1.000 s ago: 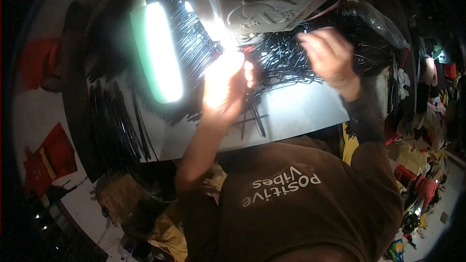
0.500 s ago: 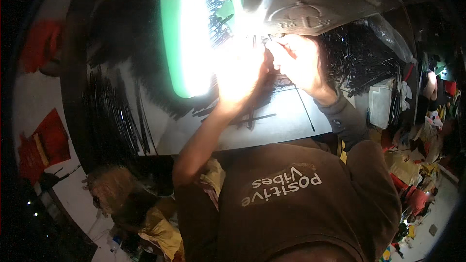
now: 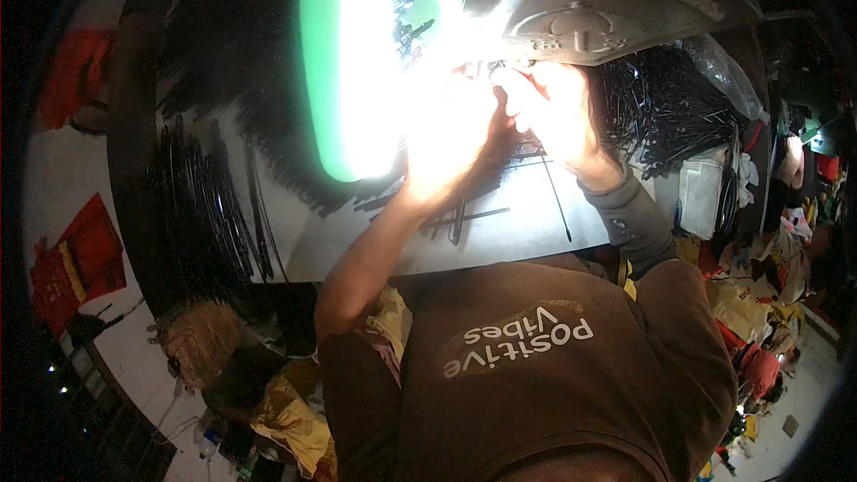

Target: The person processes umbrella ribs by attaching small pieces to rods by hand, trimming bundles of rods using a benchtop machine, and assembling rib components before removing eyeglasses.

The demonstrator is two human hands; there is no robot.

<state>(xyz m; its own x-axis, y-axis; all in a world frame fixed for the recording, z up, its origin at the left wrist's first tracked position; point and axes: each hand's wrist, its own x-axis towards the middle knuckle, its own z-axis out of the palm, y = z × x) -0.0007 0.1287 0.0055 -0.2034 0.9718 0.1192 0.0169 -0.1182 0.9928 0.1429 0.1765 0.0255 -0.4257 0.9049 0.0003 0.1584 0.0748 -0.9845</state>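
My left hand (image 3: 451, 134) is held under the metal head of a machine (image 3: 616, 0), washed out by glare that hides its fingers. Beside it, my right hand (image 3: 558, 116) has thumb and fingers pinched together right under the machine's lower edge. Whatever lies between those fingertips is too bright and small to make out. A thin black strip (image 3: 558, 201) slants over the white tabletop (image 3: 375, 254) below my right hand. Other short black strips (image 3: 478, 216) lie crossed below my left hand.
A green-cased lamp (image 3: 326, 80) glows left of my hands. Bundles of thin black strips lie at the left (image 3: 210, 196) and in a heap at the right (image 3: 661, 98). A white box (image 3: 703, 192) stands by that heap. A brown bundle (image 3: 201, 344) sits below the table.
My hands stay together under the machine, with only slight shifts of the fingers. The whole view has moved a little, so the lamp and machine appear slightly further right.
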